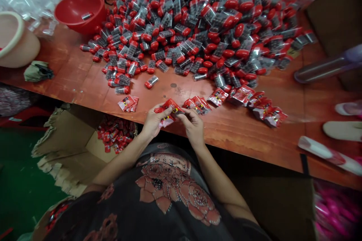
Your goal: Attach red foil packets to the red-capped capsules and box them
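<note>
Both my hands meet at the table's front edge around a small red printed packet (pixel 171 106). My left hand (pixel 154 121) pinches its left side between thumb and fingers. On its right side, my right hand (pixel 194 124) grips the packet near a dark part; whether that belongs to the packet or is a separate piece I cannot tell. Just beyond my right hand lies a row of red packets (pixel 199 103). A few similar packets (pixel 128 102) rest left of my left hand. One red-capped clear tube (pixel 152 81) with dark contents lies alone ahead of my hands.
A large heap of red-capped tubes (pixel 181 34) covers the table's back. At left stand a red bowl (pixel 80 22) and a pale tub (pixel 25 49). Below the edge, an open cardboard box (pixel 68 131) holds red packets. More packets (pixel 266 109) and a long clear tube (pixel 325 69) are to the right.
</note>
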`<state>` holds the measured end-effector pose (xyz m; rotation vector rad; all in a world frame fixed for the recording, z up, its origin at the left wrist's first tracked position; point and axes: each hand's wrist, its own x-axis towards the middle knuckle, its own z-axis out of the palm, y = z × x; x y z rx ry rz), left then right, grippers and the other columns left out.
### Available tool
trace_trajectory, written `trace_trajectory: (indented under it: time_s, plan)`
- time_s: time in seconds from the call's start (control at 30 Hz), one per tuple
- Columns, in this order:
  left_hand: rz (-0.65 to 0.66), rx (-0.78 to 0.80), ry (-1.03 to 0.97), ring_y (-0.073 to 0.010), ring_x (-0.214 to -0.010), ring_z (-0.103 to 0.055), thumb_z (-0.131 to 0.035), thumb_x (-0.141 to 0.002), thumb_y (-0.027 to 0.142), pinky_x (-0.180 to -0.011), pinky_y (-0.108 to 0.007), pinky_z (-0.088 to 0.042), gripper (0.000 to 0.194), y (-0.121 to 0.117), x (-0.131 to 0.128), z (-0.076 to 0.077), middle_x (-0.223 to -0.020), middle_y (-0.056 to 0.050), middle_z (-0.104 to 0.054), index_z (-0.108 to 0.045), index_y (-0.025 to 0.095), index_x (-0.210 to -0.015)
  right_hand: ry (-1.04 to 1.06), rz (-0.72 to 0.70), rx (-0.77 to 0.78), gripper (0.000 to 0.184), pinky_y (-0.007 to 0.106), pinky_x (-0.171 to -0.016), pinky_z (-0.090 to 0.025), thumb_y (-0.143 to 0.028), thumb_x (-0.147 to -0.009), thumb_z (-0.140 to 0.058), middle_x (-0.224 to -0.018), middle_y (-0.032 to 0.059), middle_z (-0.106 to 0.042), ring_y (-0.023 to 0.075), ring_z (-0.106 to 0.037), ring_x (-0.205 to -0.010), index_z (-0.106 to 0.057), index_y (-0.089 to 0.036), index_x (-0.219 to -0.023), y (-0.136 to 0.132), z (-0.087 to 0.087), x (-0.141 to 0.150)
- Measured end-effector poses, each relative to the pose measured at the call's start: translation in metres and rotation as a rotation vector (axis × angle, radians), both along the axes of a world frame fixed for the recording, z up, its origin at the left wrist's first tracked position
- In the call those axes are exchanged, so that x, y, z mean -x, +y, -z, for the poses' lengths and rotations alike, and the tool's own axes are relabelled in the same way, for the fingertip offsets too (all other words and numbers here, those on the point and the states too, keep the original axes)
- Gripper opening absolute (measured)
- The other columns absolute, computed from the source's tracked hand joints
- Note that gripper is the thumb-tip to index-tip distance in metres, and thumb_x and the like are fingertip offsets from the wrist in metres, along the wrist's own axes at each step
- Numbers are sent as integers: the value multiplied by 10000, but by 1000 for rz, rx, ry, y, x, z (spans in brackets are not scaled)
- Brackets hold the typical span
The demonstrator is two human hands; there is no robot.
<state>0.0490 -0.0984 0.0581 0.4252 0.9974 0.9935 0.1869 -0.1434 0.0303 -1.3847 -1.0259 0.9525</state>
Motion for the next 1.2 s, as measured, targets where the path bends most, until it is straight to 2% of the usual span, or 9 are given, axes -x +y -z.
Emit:
trace_trajectory:
  time_s: [0.13,0.3,0.4,0.5,0.6,0.83,0.93,1.03,1.2]
  plan:
    - [34,142,-93,-223,-891,-709,-755,-672,118,-830,-362,-556,328,7,7,3,-991,-130,-733,-675,131,-990,-334,204,34,275,345,-782,-487,-425,-830,-634,-949,36,-578,167,-568,-827,-705,-216,-994,2,6,-38]
    - [5,146,-42,-191,-834,-712,-734,-653,44,-861,-352,-540,388,9,11,5,-978,-109,-740,-661,118,-1027,-614,223,175,446,406,-794,-495,-492,-814,-634,-1037,72,-547,185,-565,-797,-647,-214,-1163,2,5,-61]
    - [-44,104,-32,-164,-776,-702,-780,-618,63,-808,-312,-546,397,9,9,9,-904,-73,-747,-672,128,-995,-656,165,62,413,399,-820,-498,-442,-853,-605,-1087,88,-548,187,-575,-835,-614,-227,-1205,3,-5,-37]
    - [-93,57,-30,-148,-715,-688,-820,-583,106,-730,-283,-548,407,11,10,13,-831,-38,-741,-681,145,-963,-480,-93,-13,322,360,-801,-513,-380,-879,-579,-1012,66,-617,184,-602,-842,-611,-233,-1164,13,-6,0]
    - [-128,23,-15,-129,-660,-670,-852,-544,143,-691,-271,-537,452,16,20,16,-793,-14,-726,-679,158,-961,-336,-202,-7,312,334,-762,-520,-319,-906,-521,-982,52,-666,182,-635,-828,-563,-235,-1204,32,2,28]
    - [-302,-49,52,-122,-645,-663,-875,-484,176,-681,-252,-508,411,36,57,28,-744,-14,-715,-695,129,-850,-558,-556,-27,381,316,-686,-495,-241,-912,-462,-812,39,-697,212,-648,-745,-540,-234,-1285,95,8,52]
    - [-370,-22,42,-120,-606,-651,-871,-483,187,-662,-250,-505,332,43,69,31,-684,-9,-702,-688,117,-751,-794,-504,-63,373,377,-779,-487,-250,-955,-374,-992,96,-707,260,-629,-898,-570,-232,-1271,129,8,61]
    - [-406,12,17,-129,-610,-658,-847,-491,146,-674,-260,-517,294,48,78,29,-676,-12,-705,-688,115,-736,-1021,-456,-157,427,432,-916,-429,-152,-945,-318,-1283,114,-597,284,-525,-1101,-565,-222,-1286,159,15,68]
    - [-414,72,-37,-139,-640,-680,-812,-542,82,-715,-271,-533,275,49,88,23,-710,-24,-720,-699,112,-791,-1140,-537,-133,343,428,-882,-417,-212,-940,-398,-1121,161,-623,293,-498,-1027,-636,-181,-1186,160,28,67]
